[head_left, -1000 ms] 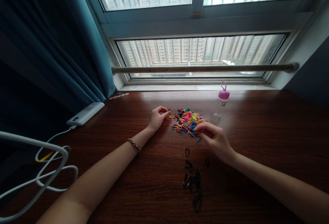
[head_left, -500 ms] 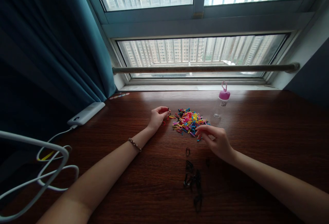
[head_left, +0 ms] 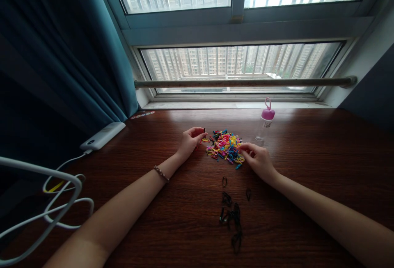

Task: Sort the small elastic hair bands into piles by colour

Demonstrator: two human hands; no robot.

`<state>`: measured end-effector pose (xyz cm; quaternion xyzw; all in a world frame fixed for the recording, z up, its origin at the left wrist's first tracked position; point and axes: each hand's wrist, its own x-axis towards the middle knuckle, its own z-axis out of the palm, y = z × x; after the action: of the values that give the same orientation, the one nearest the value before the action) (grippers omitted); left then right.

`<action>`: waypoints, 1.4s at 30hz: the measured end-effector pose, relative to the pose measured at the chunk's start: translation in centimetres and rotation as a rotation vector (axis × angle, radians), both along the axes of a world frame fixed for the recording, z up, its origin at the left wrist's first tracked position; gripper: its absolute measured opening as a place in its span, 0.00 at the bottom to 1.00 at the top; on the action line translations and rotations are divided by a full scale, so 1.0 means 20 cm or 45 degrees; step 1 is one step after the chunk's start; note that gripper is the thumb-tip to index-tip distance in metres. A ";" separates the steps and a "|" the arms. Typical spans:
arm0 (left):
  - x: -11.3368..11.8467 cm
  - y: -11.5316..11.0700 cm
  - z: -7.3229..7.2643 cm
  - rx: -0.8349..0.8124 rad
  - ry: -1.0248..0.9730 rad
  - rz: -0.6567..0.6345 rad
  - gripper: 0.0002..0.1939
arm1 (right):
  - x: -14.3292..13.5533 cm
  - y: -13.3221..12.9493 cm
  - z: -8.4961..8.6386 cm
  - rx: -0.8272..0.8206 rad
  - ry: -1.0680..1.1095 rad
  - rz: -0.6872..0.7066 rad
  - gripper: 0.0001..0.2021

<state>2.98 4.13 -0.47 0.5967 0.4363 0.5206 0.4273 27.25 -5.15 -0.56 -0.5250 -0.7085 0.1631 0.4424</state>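
Observation:
A heap of small multicoloured hair ties [head_left: 224, 145] lies on the brown wooden table [head_left: 138, 202]. At the heap's left edge, my left hand [head_left: 190, 141] pinches a small black hair tie [head_left: 204, 130] between thumb and fingertips. Red hair ties [head_left: 197, 147] show partly beneath those fingers. My right hand [head_left: 257, 159] touches the heap's right edge with thumb and forefinger pressed together; whatever sits between them is too small to make out. Nearer to me is a loose group of black hair ties [head_left: 235, 218], with single ones [head_left: 224, 182] apart from it.
A clear bottle with a pink looped lid [head_left: 268, 114] stands behind my right hand. On the left are a white power bank [head_left: 103, 136], a looped white cable [head_left: 69, 177] and a blue curtain [head_left: 101, 54]. A metal rail [head_left: 243, 82] crosses the window behind the table.
My right hand has moved slightly up and its fingers have closed at the heap's right edge, uncovering a black hair tie below. My left hand has shifted slightly right, still holding its black hair tie.

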 end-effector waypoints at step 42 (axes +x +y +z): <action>0.23 -0.53 0.09 1.156 0.813 -1.010 0.07 | 0.00 0.01 0.03 -0.073 0.206 -0.072 0.11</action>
<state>7.54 -6.56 1.35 0.9560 0.0277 0.2544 0.1433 27.31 -5.03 -0.01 -0.5423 -0.6505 0.2126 0.4874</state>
